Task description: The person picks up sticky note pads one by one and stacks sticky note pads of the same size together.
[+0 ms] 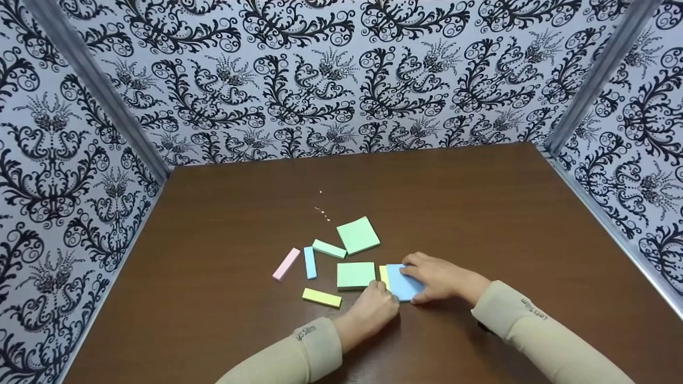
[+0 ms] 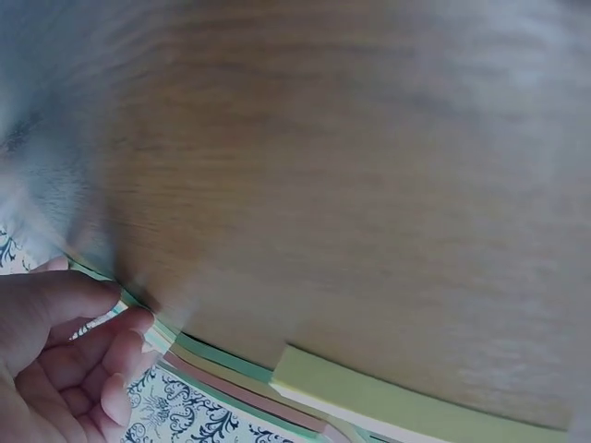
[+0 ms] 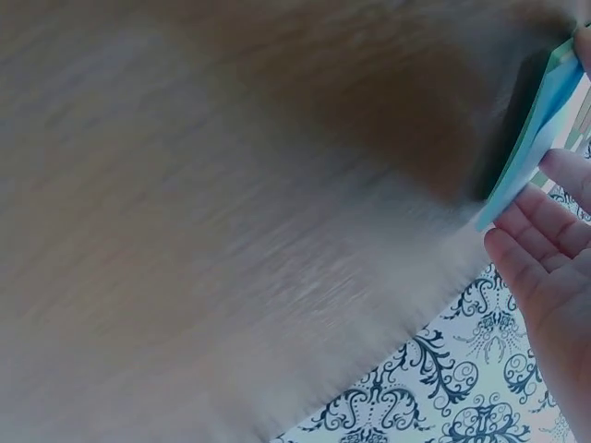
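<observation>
A stack of square sticky-note pads lies in front of me, with a blue pad (image 1: 404,284) on top and a yellow pad (image 1: 383,276) showing along its left side. My right hand (image 1: 438,277) spans this stack, fingers at the far edge and thumb at the near edge. In the right wrist view the right hand (image 3: 554,235) is at the blue pad's edge, above a green layer. At the stack's near left corner, my left hand (image 1: 376,306) pinches the edge with curled fingers, partly hiding it. Thumb and fingertips of the left hand (image 2: 88,346) meet there.
Left of the stack lies a green pad stack (image 1: 356,275), and behind it another green pad (image 1: 358,235). Narrow note strips lie farther left: yellow (image 1: 322,297), blue (image 1: 310,262), pale green (image 1: 329,249) and pink (image 1: 286,264). Small white scraps (image 1: 323,212) dot the brown table (image 1: 240,213). Patterned walls surround it.
</observation>
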`<state>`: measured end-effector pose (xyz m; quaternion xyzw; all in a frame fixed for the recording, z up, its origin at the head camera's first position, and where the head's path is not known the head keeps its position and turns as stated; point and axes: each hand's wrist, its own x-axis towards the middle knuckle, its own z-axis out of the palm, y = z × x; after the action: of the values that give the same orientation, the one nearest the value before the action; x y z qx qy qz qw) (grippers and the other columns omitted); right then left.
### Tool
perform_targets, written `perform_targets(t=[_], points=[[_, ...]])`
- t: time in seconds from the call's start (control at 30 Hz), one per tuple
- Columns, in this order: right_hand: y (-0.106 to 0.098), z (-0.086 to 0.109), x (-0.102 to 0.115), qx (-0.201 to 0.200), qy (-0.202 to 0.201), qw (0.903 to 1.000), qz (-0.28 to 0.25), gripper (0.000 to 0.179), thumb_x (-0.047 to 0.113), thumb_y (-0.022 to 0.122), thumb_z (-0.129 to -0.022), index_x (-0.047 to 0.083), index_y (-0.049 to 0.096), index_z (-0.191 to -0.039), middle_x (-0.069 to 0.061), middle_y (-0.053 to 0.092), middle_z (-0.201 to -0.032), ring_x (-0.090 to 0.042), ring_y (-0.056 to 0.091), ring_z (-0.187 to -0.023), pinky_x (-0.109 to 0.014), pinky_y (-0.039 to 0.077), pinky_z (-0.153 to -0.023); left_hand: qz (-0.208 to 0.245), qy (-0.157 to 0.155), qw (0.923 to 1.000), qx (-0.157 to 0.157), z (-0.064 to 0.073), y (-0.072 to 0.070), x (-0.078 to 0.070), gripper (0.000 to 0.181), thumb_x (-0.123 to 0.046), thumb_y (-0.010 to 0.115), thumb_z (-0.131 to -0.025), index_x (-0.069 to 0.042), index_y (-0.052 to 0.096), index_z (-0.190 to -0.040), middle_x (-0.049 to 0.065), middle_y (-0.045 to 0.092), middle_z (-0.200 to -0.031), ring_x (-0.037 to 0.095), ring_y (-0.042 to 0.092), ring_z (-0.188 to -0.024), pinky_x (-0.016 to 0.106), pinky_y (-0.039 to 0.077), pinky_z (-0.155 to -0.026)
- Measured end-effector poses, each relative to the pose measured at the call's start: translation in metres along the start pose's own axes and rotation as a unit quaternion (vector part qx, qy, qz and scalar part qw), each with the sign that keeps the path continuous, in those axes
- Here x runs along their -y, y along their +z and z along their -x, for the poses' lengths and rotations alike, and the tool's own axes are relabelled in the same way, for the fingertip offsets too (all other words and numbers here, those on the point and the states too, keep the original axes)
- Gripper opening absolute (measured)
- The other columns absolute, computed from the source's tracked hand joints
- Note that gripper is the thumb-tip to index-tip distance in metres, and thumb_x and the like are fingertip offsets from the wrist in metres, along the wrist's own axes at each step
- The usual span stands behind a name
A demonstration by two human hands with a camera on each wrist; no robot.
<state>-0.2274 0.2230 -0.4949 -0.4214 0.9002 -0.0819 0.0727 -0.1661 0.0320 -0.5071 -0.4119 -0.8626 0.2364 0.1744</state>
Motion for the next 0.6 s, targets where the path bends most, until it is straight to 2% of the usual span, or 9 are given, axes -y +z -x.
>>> perform_targets(t=[0.13, 0.27, 0.4, 0.6], points=[[0.0019, -0.0023, 0.0013, -0.004, -0.005, 1.0000, 0.004, 0.061, 0.034, 0.071, -0.073, 0.000, 0.055, -0.121, -0.012, 0.049, -0.120, -0.024, 0.046, -0.107, -0.035, 0.043, -0.087, 0.003, 0.005, 1.0000, -0.006, 0.0016, -0.0008, 0.0002, 0.006, -0.024, 0.060, -0.083, -0.023, 0.059, -0.078, -0.009, 0.059, -0.066, 0.009, 0.052, -0.062, 0.023, 0.038, -0.057], [0.0035, -0.0041, 0.0017, -0.010, -0.011, 0.9999, 0.007, 0.061, 0.033, 0.071, -0.072, 0.000, 0.055, -0.121, -0.012, 0.049, -0.120, -0.024, 0.046, -0.109, -0.035, 0.043, -0.087, 0.000, 0.001, 0.9996, -0.028, 0.0019, 0.0002, 0.0009, 0.012, -0.025, 0.062, -0.081, -0.021, 0.052, -0.077, -0.010, 0.056, -0.062, 0.009, 0.052, -0.060, 0.022, 0.038, -0.055], [0.0046, -0.0060, 0.0020, -0.014, -0.015, 0.9998, 0.008, 0.060, 0.031, 0.071, -0.071, 0.000, 0.056, -0.120, -0.012, 0.049, -0.120, -0.024, 0.046, -0.109, -0.035, 0.043, -0.087, 0.004, -0.015, 0.9971, -0.074, 0.0011, 0.0040, 0.0010, 0.013, -0.023, 0.062, -0.080, -0.020, 0.049, -0.077, -0.010, 0.054, -0.057, 0.010, 0.052, -0.057, 0.022, 0.039, -0.053], [0.0053, -0.0075, 0.0032, -0.020, -0.021, 0.9995, 0.010, 0.059, 0.030, 0.071, -0.071, -0.001, 0.056, -0.119, -0.013, 0.050, -0.119, -0.024, 0.047, -0.107, -0.034, 0.044, -0.086, 0.013, -0.027, 0.9918, -0.124, 0.0005, 0.0075, 0.0004, 0.015, -0.023, 0.063, -0.076, -0.019, 0.049, -0.074, -0.010, 0.052, -0.053, 0.010, 0.051, -0.053, 0.022, 0.040, -0.050]])
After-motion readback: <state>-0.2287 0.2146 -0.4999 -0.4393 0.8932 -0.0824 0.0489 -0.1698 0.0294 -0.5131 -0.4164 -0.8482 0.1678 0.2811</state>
